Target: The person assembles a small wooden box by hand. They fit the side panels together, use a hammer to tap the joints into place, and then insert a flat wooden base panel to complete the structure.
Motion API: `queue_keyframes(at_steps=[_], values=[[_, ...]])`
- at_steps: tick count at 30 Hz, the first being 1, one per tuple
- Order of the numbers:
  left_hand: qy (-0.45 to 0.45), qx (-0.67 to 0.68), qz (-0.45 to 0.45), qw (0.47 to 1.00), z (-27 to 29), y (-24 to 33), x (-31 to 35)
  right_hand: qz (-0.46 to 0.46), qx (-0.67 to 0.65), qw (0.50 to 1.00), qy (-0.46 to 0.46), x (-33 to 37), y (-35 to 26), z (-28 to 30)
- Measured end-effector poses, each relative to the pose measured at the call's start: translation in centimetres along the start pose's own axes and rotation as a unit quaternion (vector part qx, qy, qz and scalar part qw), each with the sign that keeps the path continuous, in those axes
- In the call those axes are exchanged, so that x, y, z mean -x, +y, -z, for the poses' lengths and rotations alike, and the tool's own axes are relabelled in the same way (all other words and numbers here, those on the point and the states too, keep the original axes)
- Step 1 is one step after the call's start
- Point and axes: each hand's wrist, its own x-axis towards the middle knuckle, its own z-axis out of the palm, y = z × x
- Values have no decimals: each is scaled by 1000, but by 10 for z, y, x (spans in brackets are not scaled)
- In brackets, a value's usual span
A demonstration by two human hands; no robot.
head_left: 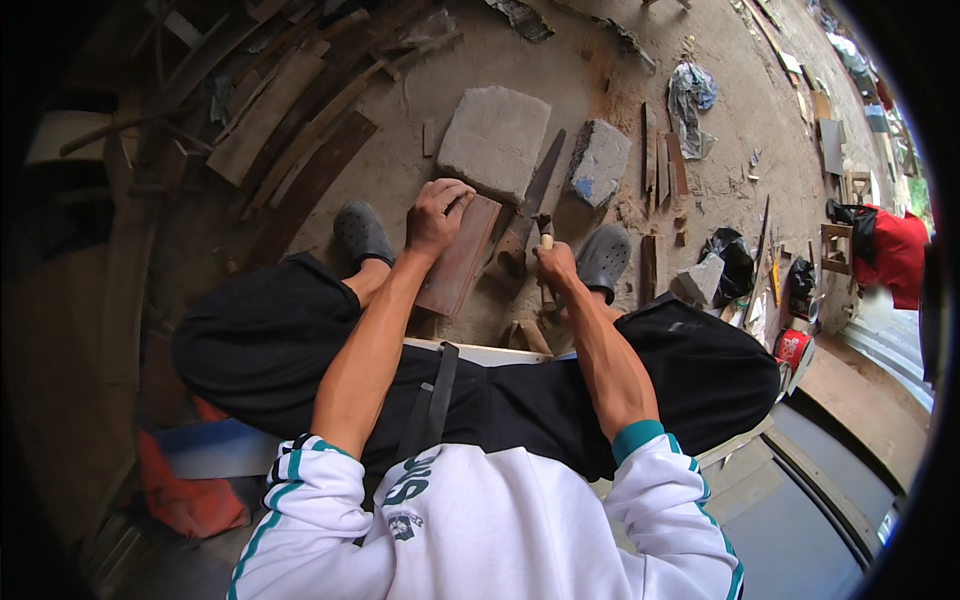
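Observation:
A reddish-brown wooden board (pixel 467 250) slants between my feet, its far end near a large concrete block (pixel 495 140). My left hand (pixel 438 214) is closed over that far end, fingers bent against the wood; whether a small piece is also pinched there is hidden. To the right of the board, my right hand (pixel 556 266) is wrapped round the wooden handle of a hammer (pixel 546 238), its dark head showing beyond the fist. Between the two hands lies a handsaw (pixel 543 178), blade pointing away, beside a smaller grey block (pixel 600 160).
Planks and scrap wood (pixel 270 115) pile up at the far left. Narrow wood strips (pixel 664 155) and a crumpled plastic bag (pixel 690 105) lie to the right. Further right are a black bag (pixel 730 262), a concrete chunk (pixel 700 280) and a red can (pixel 793 347).

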Motion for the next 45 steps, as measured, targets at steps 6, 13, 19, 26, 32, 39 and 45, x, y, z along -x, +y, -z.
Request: queue_keyframes(at_steps=[6, 13, 19, 26, 32, 39, 45], values=[[16, -13, -9, 1000, 5, -4, 4, 87, -195, 977, -3, 62, -94, 47], [-25, 32, -1, 999, 8, -7, -4, 194, -190, 962, 2, 103, -161, 90], [-37, 38, 10, 999, 11, -11, -4, 214, -176, 961, -7, 137, -187, 95], [0, 54, -10, 998, 7, -13, -2, 176, -214, 960, -28, 168, -178, 76], [-3, 49, -8, 999, 7, -12, -2, 170, -251, 951, -66, 168, -154, 58], [-7, 4, -20, 1000, 7, -12, 0, 205, -278, 933, -100, 180, -165, 48], [-6, -24, -22, 999, 6, -10, 3, 172, -190, 962, -97, 180, -174, 39]])
